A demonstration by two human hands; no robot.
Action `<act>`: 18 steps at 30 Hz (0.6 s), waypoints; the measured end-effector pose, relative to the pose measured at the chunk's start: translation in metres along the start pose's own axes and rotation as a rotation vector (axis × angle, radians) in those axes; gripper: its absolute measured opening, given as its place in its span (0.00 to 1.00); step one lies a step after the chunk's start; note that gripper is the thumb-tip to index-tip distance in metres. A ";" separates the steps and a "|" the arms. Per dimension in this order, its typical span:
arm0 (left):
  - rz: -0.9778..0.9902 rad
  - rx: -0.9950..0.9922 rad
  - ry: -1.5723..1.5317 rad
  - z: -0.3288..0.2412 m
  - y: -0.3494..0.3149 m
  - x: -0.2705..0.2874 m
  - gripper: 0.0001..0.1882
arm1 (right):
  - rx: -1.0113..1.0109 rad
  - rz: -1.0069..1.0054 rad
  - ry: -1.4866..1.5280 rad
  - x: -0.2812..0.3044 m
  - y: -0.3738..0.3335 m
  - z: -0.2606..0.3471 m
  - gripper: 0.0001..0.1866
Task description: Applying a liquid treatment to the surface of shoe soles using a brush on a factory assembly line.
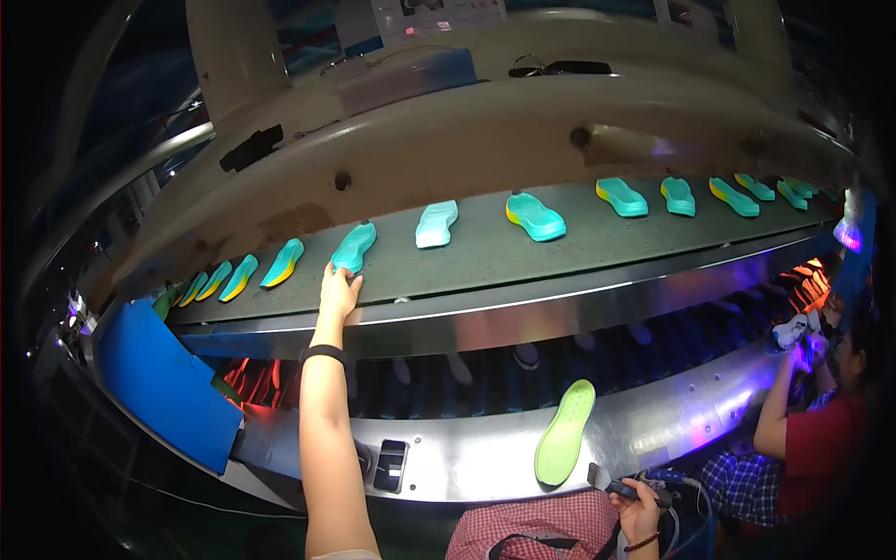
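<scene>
My left hand reaches out to the upper conveyor belt. Its fingers grip the near end of a teal shoe sole there. In my right hand, low at the right, is a brush with a dark handle; its flat head points left. A lime-green insole lies on the shiny metal ledge, just beyond the brush head. A whitish-teal sole rests on the belt to the right of my left hand, and a teal and yellow sole lies farther right.
Several more soles line the belt on both sides. Beneath it, a lower level carries dark rows of shoe parts, with red glow at both ends. A blue panel stands at left. At right, a co-worker in a red top handles a white piece.
</scene>
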State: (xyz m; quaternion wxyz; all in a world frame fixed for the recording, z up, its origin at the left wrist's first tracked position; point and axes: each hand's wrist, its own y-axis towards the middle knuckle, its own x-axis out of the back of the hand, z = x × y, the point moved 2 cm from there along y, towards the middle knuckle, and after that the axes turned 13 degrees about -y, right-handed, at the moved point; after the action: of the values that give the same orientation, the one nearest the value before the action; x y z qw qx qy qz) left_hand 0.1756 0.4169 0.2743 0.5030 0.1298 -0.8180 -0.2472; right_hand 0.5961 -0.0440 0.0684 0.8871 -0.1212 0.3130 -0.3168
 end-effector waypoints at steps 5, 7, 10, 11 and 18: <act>-0.069 0.017 0.167 -0.031 -0.008 0.009 0.43 | 0.037 0.125 -0.009 -0.006 0.001 0.004 0.16; -0.035 0.017 0.212 -0.023 -0.006 0.006 0.42 | 0.047 0.177 -0.003 -0.013 0.000 0.004 0.15; -0.066 0.032 0.249 -0.022 -0.010 0.009 0.36 | 0.056 0.261 0.019 -0.023 -0.004 0.007 0.13; -0.062 0.034 0.312 -0.028 -0.012 0.011 0.30 | 0.055 0.294 0.032 -0.024 -0.004 0.005 0.12; -0.501 -0.298 -0.058 -0.043 -0.045 0.034 0.12 | 0.039 0.326 0.035 -0.020 -0.005 0.001 0.13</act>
State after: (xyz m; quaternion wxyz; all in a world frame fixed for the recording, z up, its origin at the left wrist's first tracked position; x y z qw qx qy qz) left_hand 0.1965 0.3512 0.2922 0.4163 0.2454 -0.7292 -0.4845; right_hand 0.5818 -0.0345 0.0805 0.9233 -0.0461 0.3380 -0.1766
